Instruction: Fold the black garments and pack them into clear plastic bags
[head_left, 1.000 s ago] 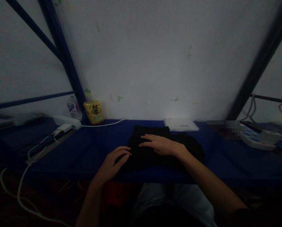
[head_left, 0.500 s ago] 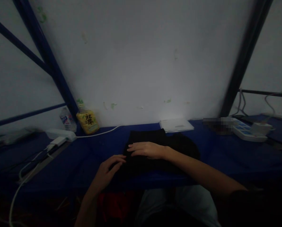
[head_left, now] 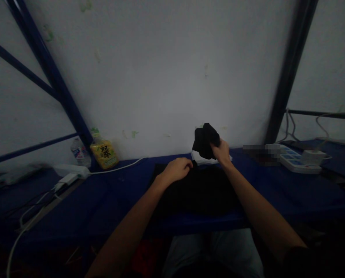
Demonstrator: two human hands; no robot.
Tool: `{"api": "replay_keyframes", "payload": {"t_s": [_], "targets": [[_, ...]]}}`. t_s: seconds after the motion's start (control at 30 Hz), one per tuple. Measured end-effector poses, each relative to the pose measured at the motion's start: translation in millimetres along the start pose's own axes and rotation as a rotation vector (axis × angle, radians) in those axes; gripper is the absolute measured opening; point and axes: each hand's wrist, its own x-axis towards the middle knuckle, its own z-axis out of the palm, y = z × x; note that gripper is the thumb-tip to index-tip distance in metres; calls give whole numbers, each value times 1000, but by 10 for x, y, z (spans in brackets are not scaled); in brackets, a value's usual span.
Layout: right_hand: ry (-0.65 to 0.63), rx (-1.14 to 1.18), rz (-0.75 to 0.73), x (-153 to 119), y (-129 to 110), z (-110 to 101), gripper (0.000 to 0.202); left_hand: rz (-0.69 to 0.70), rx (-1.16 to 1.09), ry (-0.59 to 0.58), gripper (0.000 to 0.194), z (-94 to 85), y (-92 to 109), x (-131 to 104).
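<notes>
Both hands have moved since half a second ago. Then the left hand [head_left: 176,169] lay at the near left edge of the black cloth [head_left: 198,189] and the right hand [head_left: 222,151] lay flat on top of it; now the left hand has slid forward to the cloth's far edge and the right hand has lifted off the desk [head_left: 109,197]. Left to right: bottle [head_left: 104,151] against the wall, white cable [head_left: 117,166] running along the desk, then the cloth in the middle. Left-hand fingers [head_left: 186,164] are curled shut, pinching the far edge of the cloth, which lies flat on the desk under them. Right-hand fingers are closed round a bunched black wad [head_left: 205,141], held up above the desk, just over the white papers [head_left: 196,157]; whether the wad joins the flat cloth, cannot tell, too dark. Power strip [head_left: 298,162] sits far right, well apart from both hands.
</notes>
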Motion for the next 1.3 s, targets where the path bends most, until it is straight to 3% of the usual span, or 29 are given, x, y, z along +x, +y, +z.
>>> {"api": "replay_keyframes", "payload": {"t_s": [0.1,0.2,0.3,0.47,0.6,0.77,0.9,1.0,1.2,1.3], "targets": [[96,-18,93,65,185,-75,39,-13,35,1,38,325,78,513],[128,-57,110,74,257,-108,38,-30,43,-31,40,566,101,867],[122,-84,112,77,268,-119,34,-77,53,-49,40,736,90,1061],[140,-72,115,96,235,-127,31,-137,83,-39,38,925,32,1161],[168,-63,61,83,164,-172,28,-129,122,1,39,903,-6,1222],[303,-39,-16,53,13,-295,29,-50,184,108,42,545,-16,1311],[357,-6,-36,37,-88,-363,31,104,418,144,29,196,-1,1191],[293,-2,-57,23,-108,-353,30,158,528,62,24,56,64,923],[122,-27,-163,-55,-88,-191,35,208,420,-159,19,84,229,288],[-83,-74,-293,-162,-105,-49,47,217,313,-225,24,169,174,145]]}}
